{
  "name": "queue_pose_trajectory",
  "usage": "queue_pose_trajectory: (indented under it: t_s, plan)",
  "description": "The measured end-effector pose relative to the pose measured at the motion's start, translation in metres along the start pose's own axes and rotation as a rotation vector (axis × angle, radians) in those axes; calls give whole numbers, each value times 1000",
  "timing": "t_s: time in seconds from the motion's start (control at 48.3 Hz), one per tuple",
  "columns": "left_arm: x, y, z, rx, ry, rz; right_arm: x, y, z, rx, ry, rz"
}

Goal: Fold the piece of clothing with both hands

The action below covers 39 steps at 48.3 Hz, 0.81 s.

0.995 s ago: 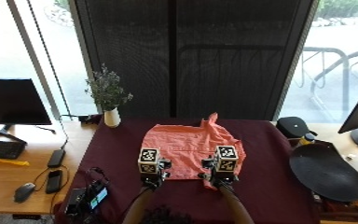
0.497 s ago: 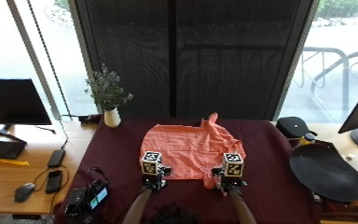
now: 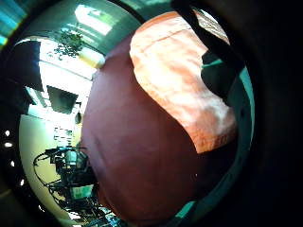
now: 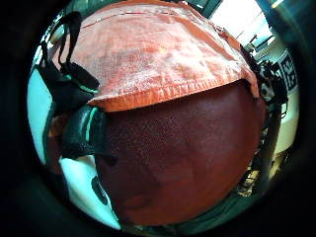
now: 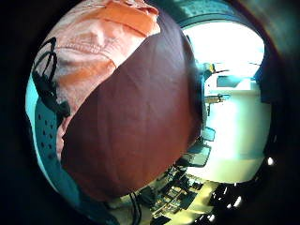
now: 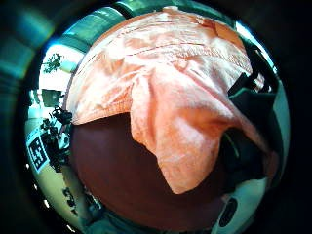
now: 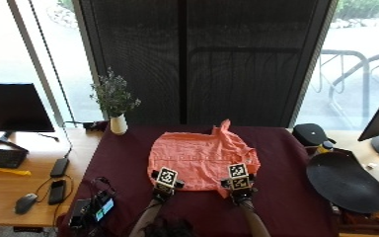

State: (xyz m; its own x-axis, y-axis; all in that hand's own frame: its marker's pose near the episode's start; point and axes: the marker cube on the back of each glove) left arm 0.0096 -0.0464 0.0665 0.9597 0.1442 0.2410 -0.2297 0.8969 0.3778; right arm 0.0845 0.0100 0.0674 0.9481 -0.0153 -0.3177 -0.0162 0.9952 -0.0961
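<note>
Lower centre: left hand [image 7: 164,189] and right hand [image 7: 241,191] are each pinching the near hem of the orange garment [image 7: 199,158], apparently. It is lying mid-frame on the maroon tablecloth [image 7: 282,163]. First fold is starting; next, carry hem toward far edge.

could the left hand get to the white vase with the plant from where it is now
Probably yes, with a long reach: the left hand grips the orange garment's near hem, and only bare maroon tablecloth lies before the vase.
</note>
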Motion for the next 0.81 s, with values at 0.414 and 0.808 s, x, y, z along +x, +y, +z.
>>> queue_pose_trajectory:
  t_s: [0.414, 0.808]
  plan:
    - [-14, 13, -68, -606, 80, 170, 45, -3, -69, -171, -79, -143]
    - [-77, -158, -50, 60, 27, -398, 28, -178, -156, 472, -193, 263]
